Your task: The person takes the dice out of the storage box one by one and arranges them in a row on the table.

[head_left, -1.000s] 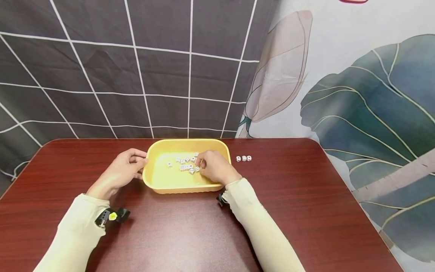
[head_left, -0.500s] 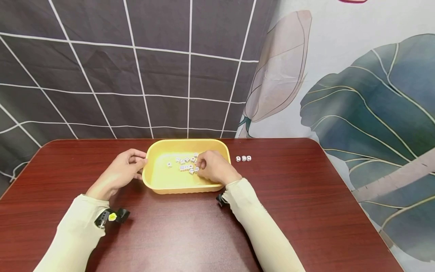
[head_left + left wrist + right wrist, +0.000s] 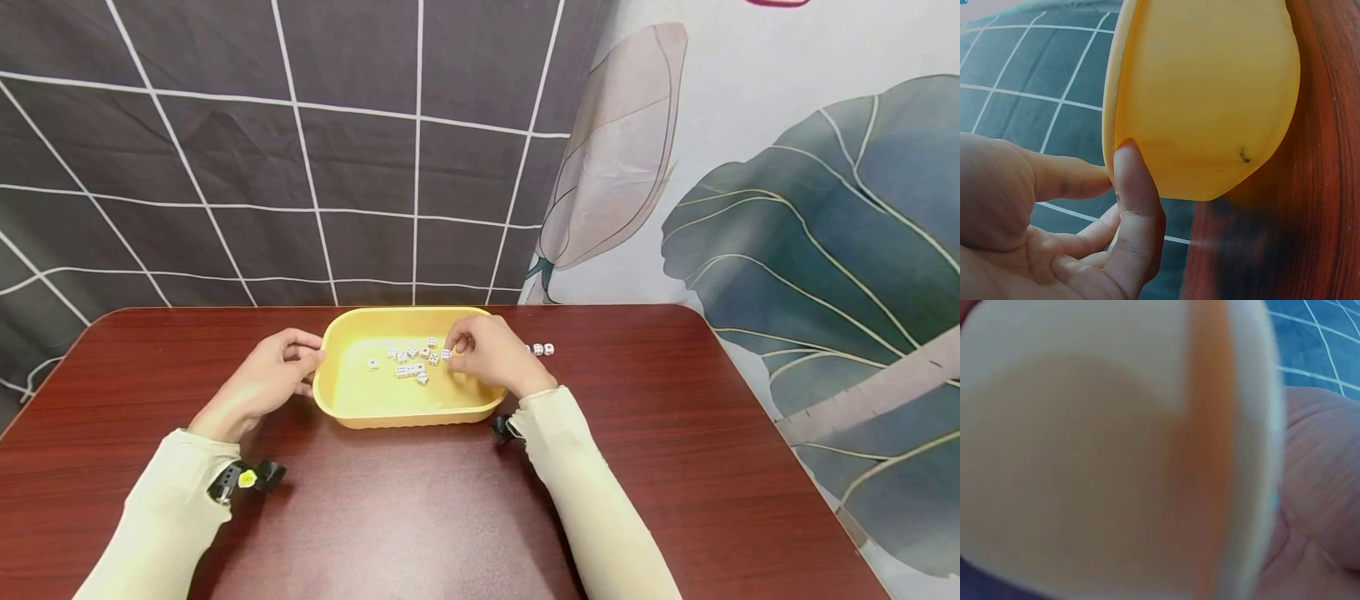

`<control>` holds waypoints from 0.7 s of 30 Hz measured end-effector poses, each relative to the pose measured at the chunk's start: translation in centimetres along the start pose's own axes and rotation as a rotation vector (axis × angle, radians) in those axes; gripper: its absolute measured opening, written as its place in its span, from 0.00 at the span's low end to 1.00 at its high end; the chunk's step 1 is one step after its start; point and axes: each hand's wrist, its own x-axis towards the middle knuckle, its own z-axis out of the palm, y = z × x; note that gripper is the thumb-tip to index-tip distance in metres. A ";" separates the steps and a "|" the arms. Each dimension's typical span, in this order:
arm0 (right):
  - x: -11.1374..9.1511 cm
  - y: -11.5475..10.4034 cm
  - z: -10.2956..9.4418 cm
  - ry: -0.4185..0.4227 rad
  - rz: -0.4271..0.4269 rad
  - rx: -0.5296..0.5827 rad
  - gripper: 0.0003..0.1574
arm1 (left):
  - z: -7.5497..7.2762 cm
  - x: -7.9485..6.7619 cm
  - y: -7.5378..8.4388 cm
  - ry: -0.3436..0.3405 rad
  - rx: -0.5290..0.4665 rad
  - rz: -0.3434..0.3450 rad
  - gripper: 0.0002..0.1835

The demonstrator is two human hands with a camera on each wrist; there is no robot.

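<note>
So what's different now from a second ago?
The right hand moved right and slightly up in the head view, now pinching a small white cube-shaped die from the yellow, rounded plastic tray. The left hand still holds the tray's left rim; the tray stayed put.

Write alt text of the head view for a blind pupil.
A person's right hand pinches a white die in a yellow tray of dice; the left hand holds the tray's left end. More dice, one partly hidden behind the right hand, sit on the dark red table to the right.
</note>
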 end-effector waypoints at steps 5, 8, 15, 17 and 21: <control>-0.4 0.4 -1.4 0.015 -0.009 0.007 0.07 | -0.1 0.1 -0.1 0.000 0.000 0.001 0.21; -0.6 0.6 -2.0 0.015 -0.003 0.031 0.07 | -0.1 0.1 0.0 0.001 0.002 -0.003 0.21; -1.1 1.5 -3.1 0.023 0.013 0.072 0.07 | -0.1 0.0 0.0 0.001 -0.001 0.000 0.20; -1.3 1.9 -3.3 0.020 0.011 0.073 0.07 | -0.1 0.0 0.0 -0.001 0.000 0.002 0.20; -1.6 2.4 -3.8 0.018 0.007 0.071 0.07 | 0.0 0.0 -0.1 -0.002 0.002 0.002 0.20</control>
